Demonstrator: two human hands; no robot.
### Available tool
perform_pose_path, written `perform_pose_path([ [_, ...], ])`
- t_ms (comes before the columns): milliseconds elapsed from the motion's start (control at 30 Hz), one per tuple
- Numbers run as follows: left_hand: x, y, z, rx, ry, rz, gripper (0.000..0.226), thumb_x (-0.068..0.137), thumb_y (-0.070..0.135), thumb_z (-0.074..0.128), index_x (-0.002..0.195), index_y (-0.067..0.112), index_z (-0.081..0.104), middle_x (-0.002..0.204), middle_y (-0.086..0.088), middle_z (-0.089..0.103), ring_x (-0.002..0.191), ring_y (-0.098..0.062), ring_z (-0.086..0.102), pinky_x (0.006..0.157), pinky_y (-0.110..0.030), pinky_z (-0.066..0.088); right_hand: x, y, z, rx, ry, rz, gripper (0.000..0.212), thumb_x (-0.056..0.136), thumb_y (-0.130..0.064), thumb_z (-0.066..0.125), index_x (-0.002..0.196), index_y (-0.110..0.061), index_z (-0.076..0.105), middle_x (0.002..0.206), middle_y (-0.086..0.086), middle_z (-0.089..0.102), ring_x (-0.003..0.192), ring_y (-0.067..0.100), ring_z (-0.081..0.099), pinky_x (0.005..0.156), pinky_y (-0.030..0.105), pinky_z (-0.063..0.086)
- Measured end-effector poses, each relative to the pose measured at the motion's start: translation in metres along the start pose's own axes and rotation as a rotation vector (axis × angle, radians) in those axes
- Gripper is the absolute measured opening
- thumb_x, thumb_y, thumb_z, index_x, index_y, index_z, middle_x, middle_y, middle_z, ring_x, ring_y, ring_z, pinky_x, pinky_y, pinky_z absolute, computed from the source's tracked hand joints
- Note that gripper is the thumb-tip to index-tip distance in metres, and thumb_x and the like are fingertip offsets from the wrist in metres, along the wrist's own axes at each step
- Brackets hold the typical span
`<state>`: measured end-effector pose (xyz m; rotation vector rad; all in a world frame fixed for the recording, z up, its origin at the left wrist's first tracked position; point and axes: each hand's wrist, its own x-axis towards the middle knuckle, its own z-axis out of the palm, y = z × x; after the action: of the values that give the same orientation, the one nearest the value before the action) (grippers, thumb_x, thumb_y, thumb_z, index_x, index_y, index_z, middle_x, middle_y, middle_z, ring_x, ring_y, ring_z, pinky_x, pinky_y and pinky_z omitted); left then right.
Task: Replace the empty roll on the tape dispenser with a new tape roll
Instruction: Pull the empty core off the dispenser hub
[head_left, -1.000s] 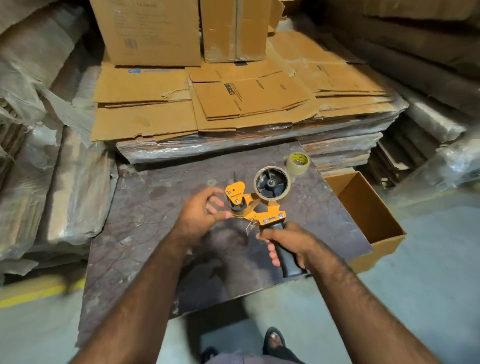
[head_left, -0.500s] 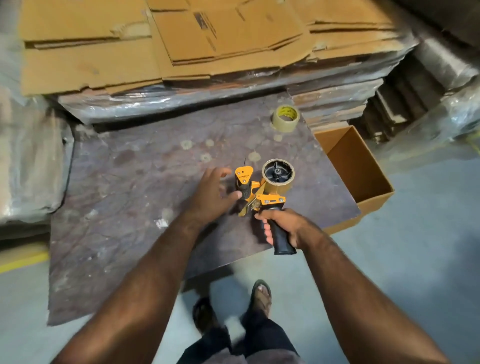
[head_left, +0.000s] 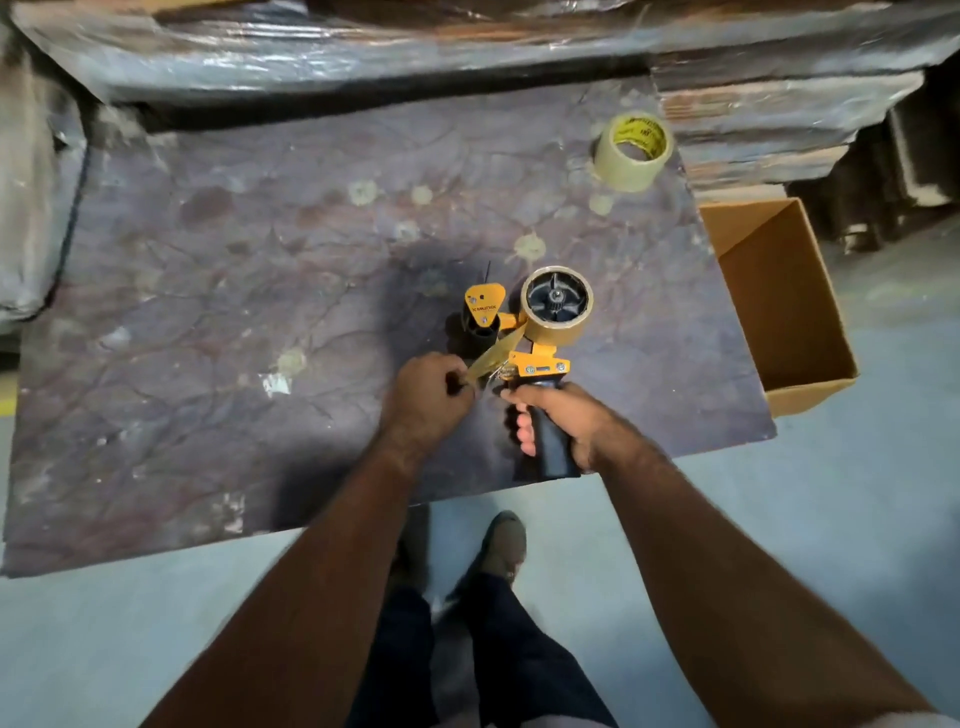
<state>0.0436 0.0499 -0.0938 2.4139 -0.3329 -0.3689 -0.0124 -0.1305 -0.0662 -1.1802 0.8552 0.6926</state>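
Orange-bodied and black-handled, the tape dispenser (head_left: 524, 348) is held above the near part of the table (head_left: 218, 291), with a thin roll (head_left: 557, 306) seated on its black hub. The right hand (head_left: 563, 421) is wrapped firmly round the grip. The left hand (head_left: 426, 397), which half a second ago lay open against the front of the tool, is now closed in a pinch on a strip of brownish tape (head_left: 491, 358) drawn off the mounted roll toward the roller end. The view has also tipped further down and closer, so less of the stacked goods behind shows. In my judgement the roll on the hub is nearly spent rather than fully bare, and pulling its tail clear is a step toward freeing it; removal itself is not yet done. The new tape roll (head_left: 631, 150), clear with a yellow printed core, stands untouched at the far right corner of the table, well apart from both hands. The table is a dull purplish slab, mottled and scuffed, with pale round marks and a scrap of white residue. An open cardboard box (head_left: 779, 306) sits just beside its right edge on a grey floor (head_left: 857, 519). Plastic-wrapped flat cardboard (head_left: 415, 52) runs along the far side, blurred. The person's legs and footwear show below.
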Motion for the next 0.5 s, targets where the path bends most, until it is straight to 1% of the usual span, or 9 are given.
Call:
perform_pose_path([
  [33,0.001,-0.003,0.002,-0.014,0.009,-0.007,0.005,0.079,0.019,0.077,0.078,0.016,0.072,0.081,-0.008,0.066,0.076,-0.029,0.063,0.067,-0.035,0.049,0.001,0.000,-0.002,0.003,-0.023,-0.004,0.032,0.092,-0.014,0.068,0.064,-0.012,0.052,0.056,0.007,0.052,0.044,0.019,0.048,0.045,0.023,0.044],
  [100,0.000,-0.008,0.004,-0.035,-0.008,-0.035,0.007,0.080,0.017,0.078,0.076,0.016,0.072,0.079,-0.003,0.062,0.073,-0.025,0.061,0.067,-0.034,0.047,0.002,0.002,-0.005,-0.007,-0.045,-0.018,0.030,0.092,-0.015,0.068,0.066,-0.013,0.054,0.059,0.008,0.052,0.049,0.021,0.051,0.051,0.026,0.047],
  [167,-0.003,-0.013,0.002,-0.033,-0.011,-0.089,0.010,0.081,0.017,0.078,0.075,0.021,0.071,0.081,0.002,0.062,0.072,-0.017,0.058,0.069,-0.031,0.047,0.003,0.002,-0.006,-0.011,-0.055,-0.018,0.026,0.091,-0.017,0.069,0.068,-0.013,0.057,0.063,0.009,0.054,0.055,0.022,0.054,0.057,0.030,0.050],
  [233,-0.008,-0.017,-0.001,-0.037,-0.004,-0.130,0.013,0.081,0.015,0.077,0.074,0.024,0.071,0.084,0.004,0.067,0.067,-0.005,0.056,0.071,-0.028,0.050,0.000,0.001,-0.006,0.028,-0.090,0.016,0.021,0.090,-0.019,0.068,0.070,-0.016,0.061,0.067,0.005,0.056,0.058,0.021,0.057,0.058,0.031,0.051],
  [267,-0.009,-0.018,-0.005,-0.051,-0.013,-0.138,0.012,0.081,0.013,0.076,0.075,0.023,0.072,0.085,0.004,0.069,0.065,-0.001,0.054,0.071,-0.025,0.051,-0.002,0.000,-0.007,0.067,-0.117,0.036,0.017,0.089,-0.020,0.068,0.073,-0.018,0.062,0.069,0.003,0.058,0.060,0.018,0.057,0.059,0.030,0.050],
  [333,-0.008,-0.013,-0.014,-0.075,-0.038,-0.147,0.011,0.082,0.011,0.075,0.083,0.021,0.075,0.087,0.005,0.070,0.066,0.001,0.054,0.066,-0.014,0.047,-0.008,-0.003,-0.012,0.150,-0.146,0.064,0.007,0.088,-0.021,0.066,0.083,-0.017,0.063,0.077,0.003,0.061,0.067,0.017,0.059,0.064,0.029,0.049],
  [400,-0.004,-0.003,-0.024,-0.126,-0.004,-0.133,0.019,0.082,0.005,0.071,0.090,0.022,0.075,0.090,0.006,0.071,0.068,0.000,0.056,0.066,-0.010,0.045,-0.017,-0.006,-0.022,0.113,-0.060,0.059,0.008,0.089,-0.022,0.069,0.087,-0.014,0.070,0.077,0.002,0.069,0.067,0.017,0.066,0.067,0.029,0.052],
  [467,0.004,0.014,-0.036,-0.213,0.075,-0.117,0.023,0.082,0.001,0.067,0.091,0.020,0.075,0.088,0.005,0.072,0.068,-0.003,0.057,0.067,-0.008,0.046,-0.028,-0.010,-0.036,-0.010,0.050,-0.005,0.012,0.091,-0.025,0.068,0.081,-0.018,0.070,0.067,-0.005,0.066,0.055,0.008,0.060,0.062,0.024,0.045],
  [500,0.009,0.025,-0.042,-0.243,0.103,-0.103,0.020,0.083,0.001,0.067,0.091,0.018,0.075,0.088,0.005,0.072,0.070,-0.006,0.059,0.065,-0.005,0.045,-0.032,-0.015,-0.044,-0.049,0.087,-0.048,0.014,0.091,-0.025,0.068,0.079,-0.018,0.070,0.069,-0.007,0.062,0.055,0.006,0.055,0.061,0.022,0.039],
])
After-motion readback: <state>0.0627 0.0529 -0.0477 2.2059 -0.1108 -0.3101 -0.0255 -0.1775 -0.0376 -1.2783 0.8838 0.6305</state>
